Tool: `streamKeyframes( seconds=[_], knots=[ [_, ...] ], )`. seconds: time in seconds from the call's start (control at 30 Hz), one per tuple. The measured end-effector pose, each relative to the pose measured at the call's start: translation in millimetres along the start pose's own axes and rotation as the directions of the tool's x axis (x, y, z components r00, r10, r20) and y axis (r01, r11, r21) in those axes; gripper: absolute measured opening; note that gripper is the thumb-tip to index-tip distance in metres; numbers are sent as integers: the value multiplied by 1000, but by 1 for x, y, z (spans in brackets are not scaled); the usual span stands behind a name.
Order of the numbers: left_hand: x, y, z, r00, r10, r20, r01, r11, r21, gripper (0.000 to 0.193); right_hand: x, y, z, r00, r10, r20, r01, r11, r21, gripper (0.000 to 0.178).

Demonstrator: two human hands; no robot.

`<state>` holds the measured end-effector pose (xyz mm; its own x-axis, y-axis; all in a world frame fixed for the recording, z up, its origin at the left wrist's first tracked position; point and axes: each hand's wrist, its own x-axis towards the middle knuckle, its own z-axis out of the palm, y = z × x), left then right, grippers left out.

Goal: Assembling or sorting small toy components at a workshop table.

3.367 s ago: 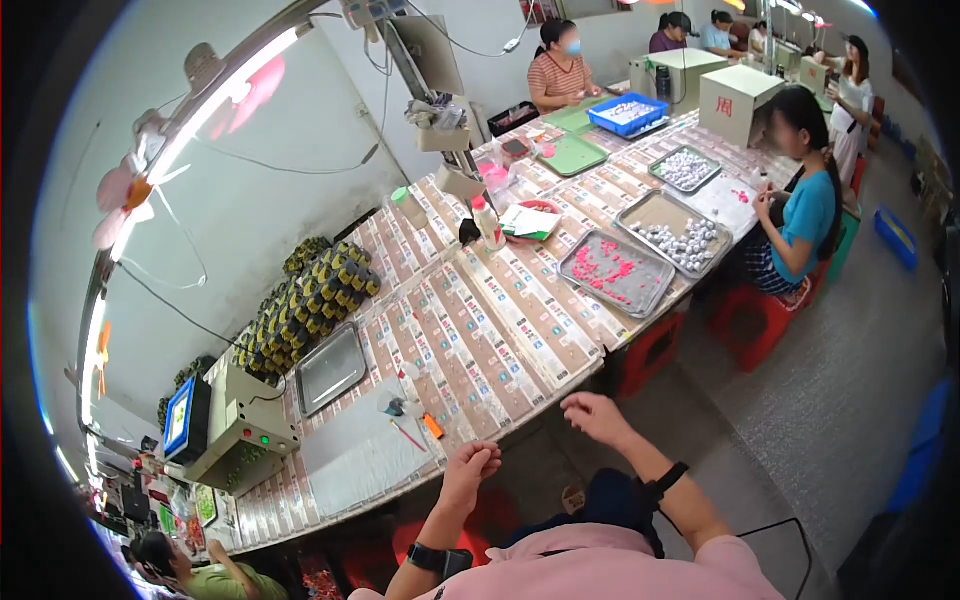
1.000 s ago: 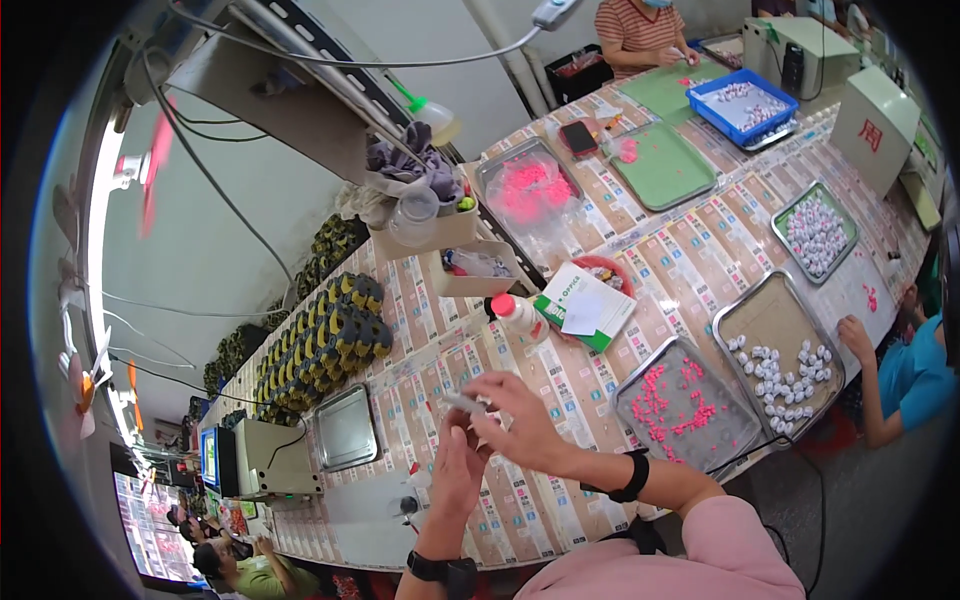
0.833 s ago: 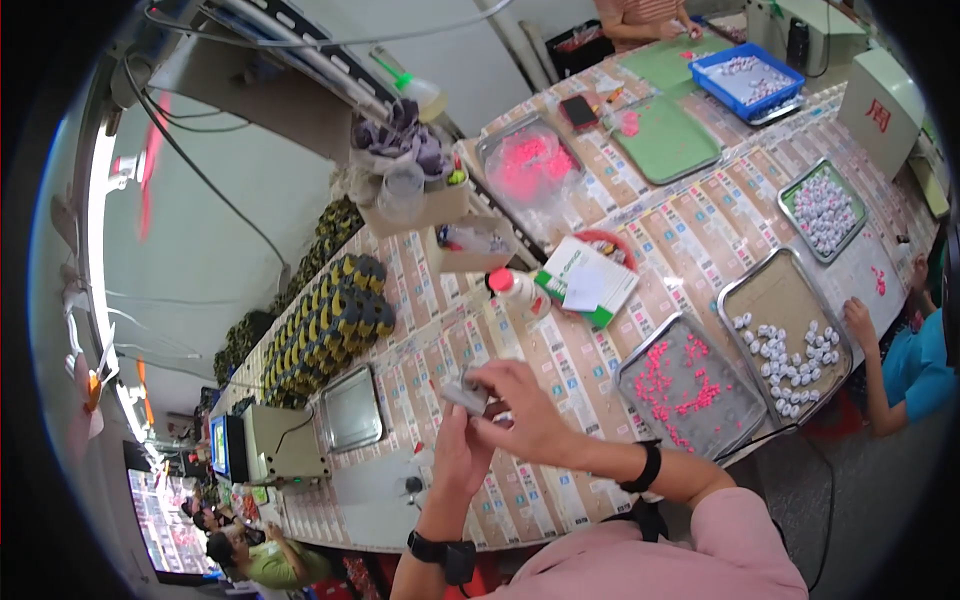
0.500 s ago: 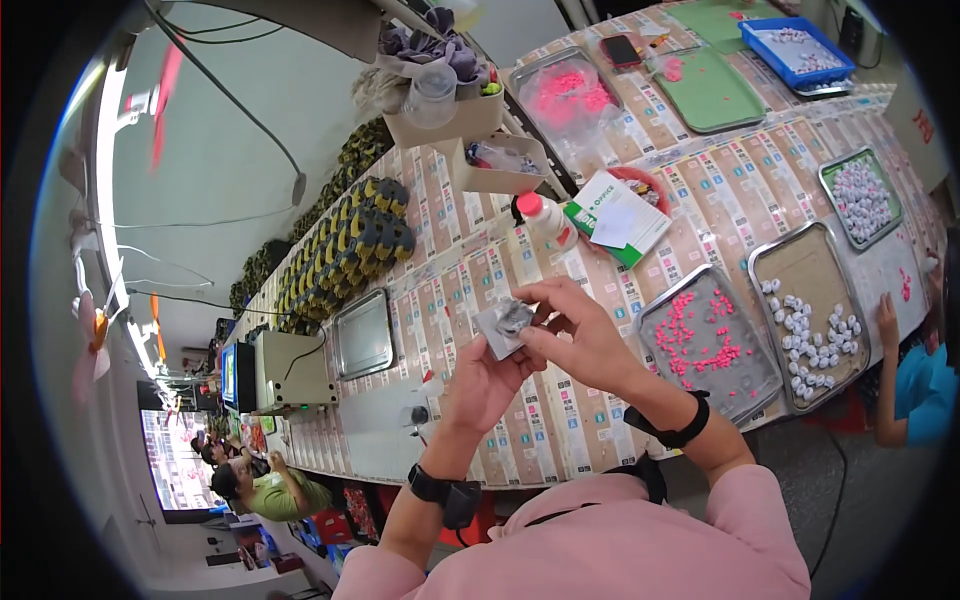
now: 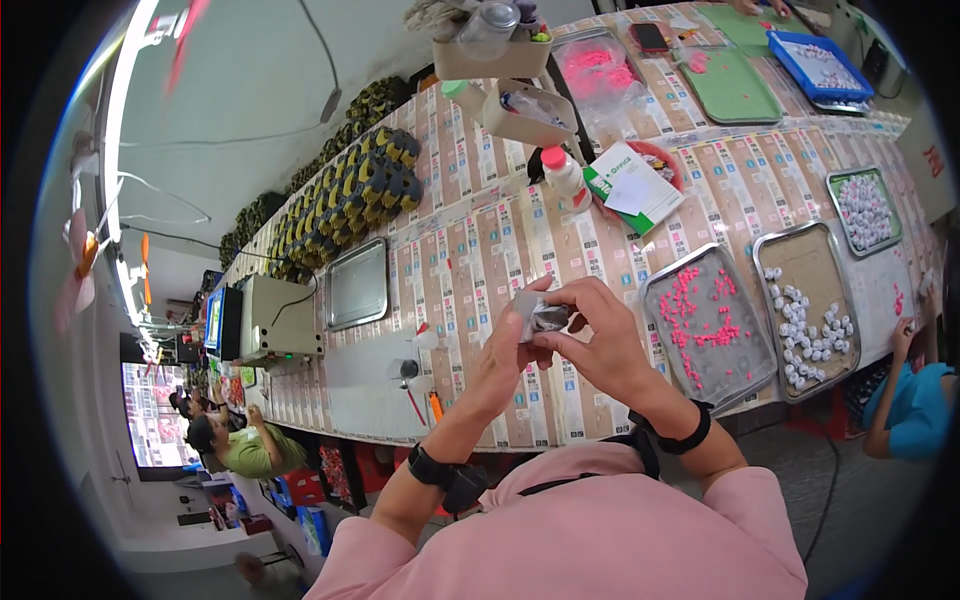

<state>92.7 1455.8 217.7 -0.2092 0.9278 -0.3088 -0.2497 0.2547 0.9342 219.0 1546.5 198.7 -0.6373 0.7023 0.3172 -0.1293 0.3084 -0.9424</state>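
Lying well left of the tray of pink pieces [image 5: 738, 368], a silver tray [image 5: 357, 288] rested on the patterned table [image 5: 478, 262]. Nearer that landmark was the left hand [image 5: 502, 360], thumb and fingers curled against a small grey-and-white piece [image 5: 538, 317] (its exact kind was unclear). The piece was held up left of the landmark; the right hand [image 5: 612, 350], closer to it, pinched the piece between thumb and forefinger, other fingers partly hidden. Just right of the landmark lay a tray of round white pieces [image 5: 800, 255].
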Motion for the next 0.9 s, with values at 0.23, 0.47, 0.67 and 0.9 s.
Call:
streamKeyframes(
  seconds=[0.23,0.47,0.67,0.9],
  knots=[
    [-40,-7,-1,1000,-10,-24,11,1000,26,58,-35,-10,33,994,-110,-24,106,986,-127,27],
    [-82,-18,-21,999,-34,19,32,995,96,54,-70,-25,65,990,-125,-71,118,988,-99,22],
    [-107,-26,-22,999,-34,41,36,998,-47,48,-96,-31,74,1000,-8,14,8,1000,-16,28],
    [-132,-28,-35,988,-134,78,128,989,76,30,-112,-57,72,992,-24,126,69,927,-369,37]
  ],
)
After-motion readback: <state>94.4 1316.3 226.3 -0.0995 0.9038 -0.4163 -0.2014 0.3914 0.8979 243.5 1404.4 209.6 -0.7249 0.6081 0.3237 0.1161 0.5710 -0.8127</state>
